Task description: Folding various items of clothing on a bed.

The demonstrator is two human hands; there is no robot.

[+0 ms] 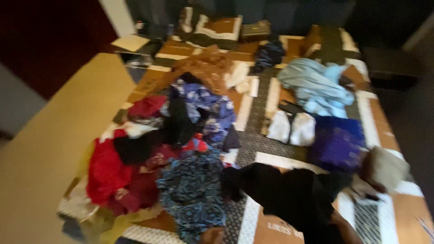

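The view is blurred. A black garment (289, 194) hangs spread low over the near end of the bed. My right forearm (347, 231) rises from the bottom edge into it. My right hand is wrapped in the cloth and seems to grip it. A small brown shape at the bottom edge, likely my left hand (212, 236), sits by a blue-and-black patterned garment (192, 194). Its fingers cannot be made out.
A heap of red (106, 174), black and blue clothes (203, 106) covers the bed's left half. Light blue cloth (314, 86), white pieces (291, 128), a purple fabric (338, 143) and a beige cloth (386, 167) lie right. A tan surface (49, 149) runs along the left.
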